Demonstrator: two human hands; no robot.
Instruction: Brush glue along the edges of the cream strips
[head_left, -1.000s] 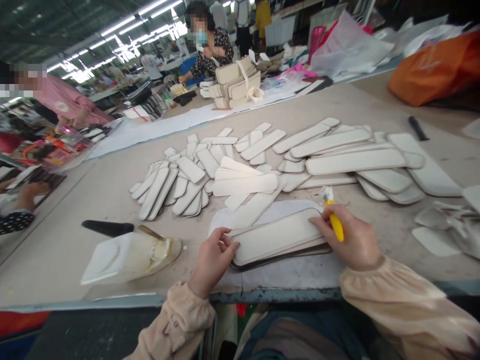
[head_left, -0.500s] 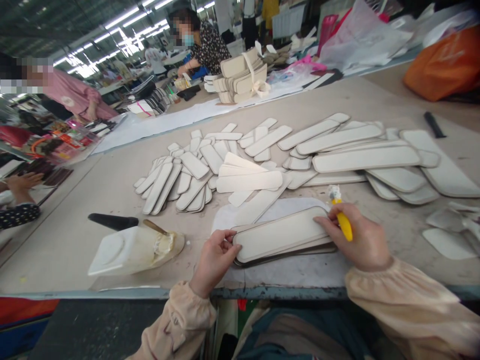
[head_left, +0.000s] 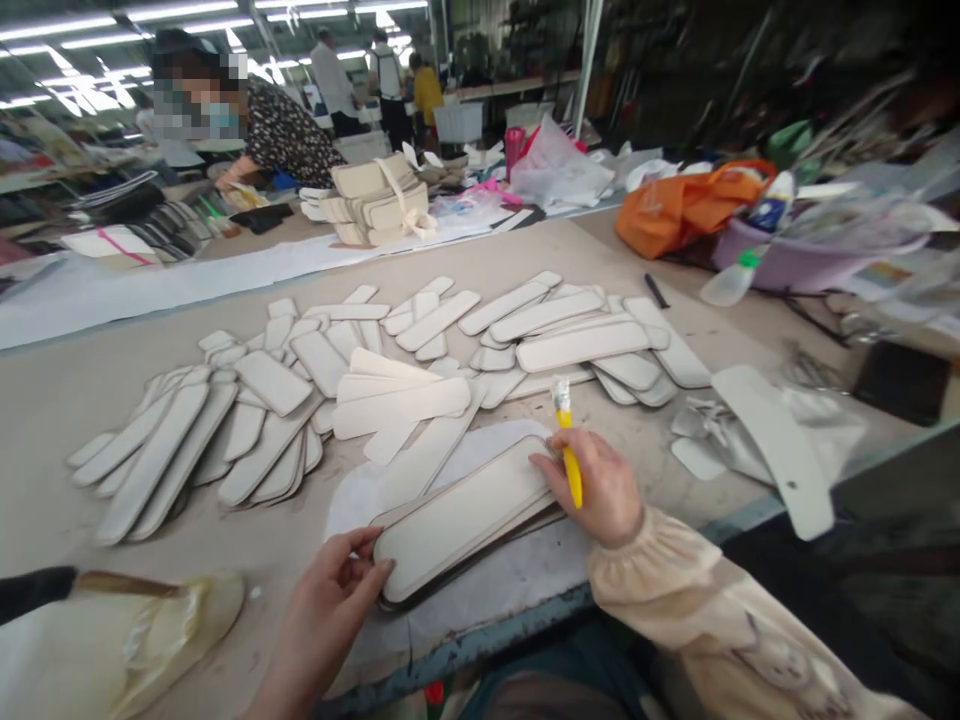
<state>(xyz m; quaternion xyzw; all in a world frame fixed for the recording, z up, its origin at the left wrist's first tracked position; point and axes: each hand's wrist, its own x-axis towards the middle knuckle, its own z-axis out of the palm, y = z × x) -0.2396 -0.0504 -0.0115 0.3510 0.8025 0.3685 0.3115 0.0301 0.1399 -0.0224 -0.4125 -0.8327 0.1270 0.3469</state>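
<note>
A long, pale panel with rounded corners (head_left: 465, 510) lies slanted on top of a small stack of similar panels in front of me. My left hand (head_left: 330, 595) pinches its near left end between thumb and fingers. At the opposite end, the thumb of my right hand (head_left: 600, 480) presses on the panel. That hand also grips a yellow-handled brush (head_left: 571, 465), bristles up and coated in white. The stack rests on a sheet of white paper (head_left: 517, 590). Several cream strips (head_left: 401, 400) lie fanned just beyond it.
Loose panels (head_left: 270, 380) spread across the table (head_left: 300, 545). At lower left is a cut-open white plastic container (head_left: 90, 650) with a stick across it. An orange bag (head_left: 667, 215) and a purple basin (head_left: 832, 260) stand at back right. A masked person (head_left: 289, 130) works across the table.
My view has swung to the right, bringing the purple basin into sight. Both hands keep their places on the panel, and the brush is still in my right hand.
</note>
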